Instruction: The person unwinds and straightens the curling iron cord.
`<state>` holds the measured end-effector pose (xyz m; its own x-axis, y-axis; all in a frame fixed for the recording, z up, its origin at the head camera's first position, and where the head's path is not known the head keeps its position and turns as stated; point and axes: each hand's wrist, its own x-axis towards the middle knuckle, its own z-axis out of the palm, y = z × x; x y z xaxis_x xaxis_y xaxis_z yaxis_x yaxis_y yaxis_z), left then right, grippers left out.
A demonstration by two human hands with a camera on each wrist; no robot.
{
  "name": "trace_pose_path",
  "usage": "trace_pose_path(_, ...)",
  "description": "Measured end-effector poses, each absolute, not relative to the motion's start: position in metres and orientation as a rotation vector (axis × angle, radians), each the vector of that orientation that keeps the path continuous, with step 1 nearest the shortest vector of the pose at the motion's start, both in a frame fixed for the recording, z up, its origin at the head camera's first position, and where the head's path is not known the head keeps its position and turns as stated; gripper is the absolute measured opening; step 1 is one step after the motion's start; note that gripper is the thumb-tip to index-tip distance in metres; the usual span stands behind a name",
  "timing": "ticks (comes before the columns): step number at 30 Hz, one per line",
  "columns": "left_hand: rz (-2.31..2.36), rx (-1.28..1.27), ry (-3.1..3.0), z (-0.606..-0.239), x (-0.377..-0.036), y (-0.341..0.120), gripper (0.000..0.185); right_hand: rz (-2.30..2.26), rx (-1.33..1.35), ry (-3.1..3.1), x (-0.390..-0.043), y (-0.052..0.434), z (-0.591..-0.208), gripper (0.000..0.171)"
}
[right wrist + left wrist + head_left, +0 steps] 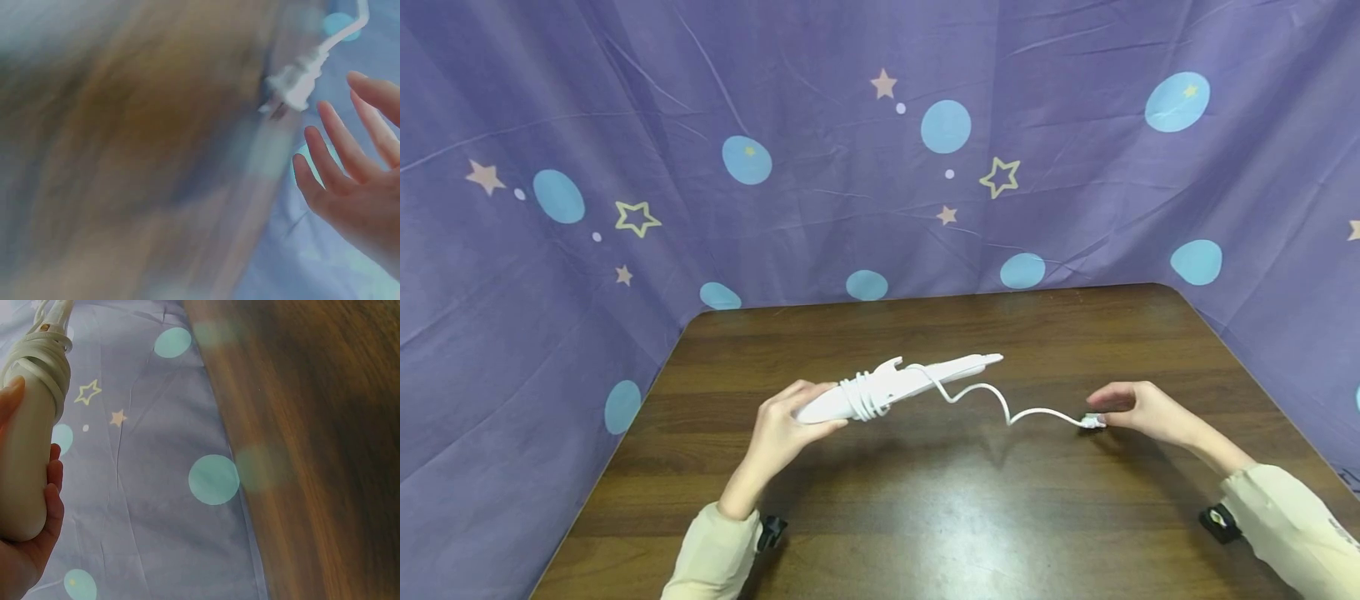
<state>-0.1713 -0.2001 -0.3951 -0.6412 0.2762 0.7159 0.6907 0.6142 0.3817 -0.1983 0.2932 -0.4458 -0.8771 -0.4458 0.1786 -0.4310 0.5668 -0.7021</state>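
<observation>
The left hand (782,429) has a curled grip on the near end of the white appliance (898,382), held above the worktop (925,500). The right hand (1138,410), fingers straight, is at the plug (1092,422) without clasping it. Unwinding the cord (985,398) seems underway; next, loosening the remaining coils.

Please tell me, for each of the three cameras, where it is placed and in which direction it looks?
Head: above, facing forward and down at the table; both hands and sleeves show.
Left wrist: beside the left hand, which grips the white device.
Right wrist: blurred, beside the right hand, open near the plug.
Shared: device, cord, purple cloth.
</observation>
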Motion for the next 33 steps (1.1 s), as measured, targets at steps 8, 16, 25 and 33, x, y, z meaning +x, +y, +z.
trace_pose_path(8,-0.881,-0.751,-2.232,-0.394,-0.171,-0.199,0.044,-1.289,-0.764,2.816,-0.192,0.263,-0.419,0.020)
trace_pose_path(16,-0.874,-0.760,-2.236,-0.393,-0.171,-0.196,0.043,-1.362,-0.830,2.820,-0.180,0.224,-0.397,0.019)
trace_pose_path(25,-0.864,-0.762,-2.227,-0.392,-0.172,-0.194,0.044,-1.547,-0.979,2.658,-0.170,0.181,-0.384,0.021)
trace_pose_path(33,-0.874,-0.758,-2.232,-0.393,-0.172,-0.192,0.045,-1.516,-0.892,2.701,-0.167,0.158,-0.389,0.024)
